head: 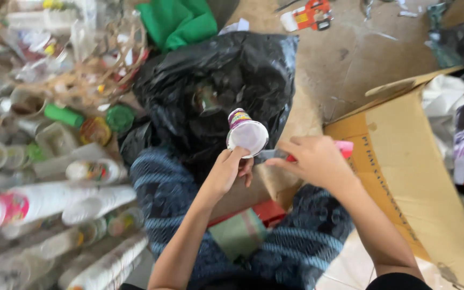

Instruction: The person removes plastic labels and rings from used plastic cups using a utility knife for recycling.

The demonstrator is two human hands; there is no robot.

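Pinching the small white plastic cup with a coloured printed band (246,134) by its rim, the left hand (226,172) has its fingers closed on the lower edge and holds the cup tilted in front of the crumpled black plastic bag (216,80), its open mouth turned toward the camera. The right hand (315,158), just beside the cup and below the bag's right edge, is clenched around a pink-handled cutter with a short blade (296,154) that points at the cup. The cup looks light, thin-walled, easily crushed and probably slick, so the stiffer rim seems the soundest place to grip.
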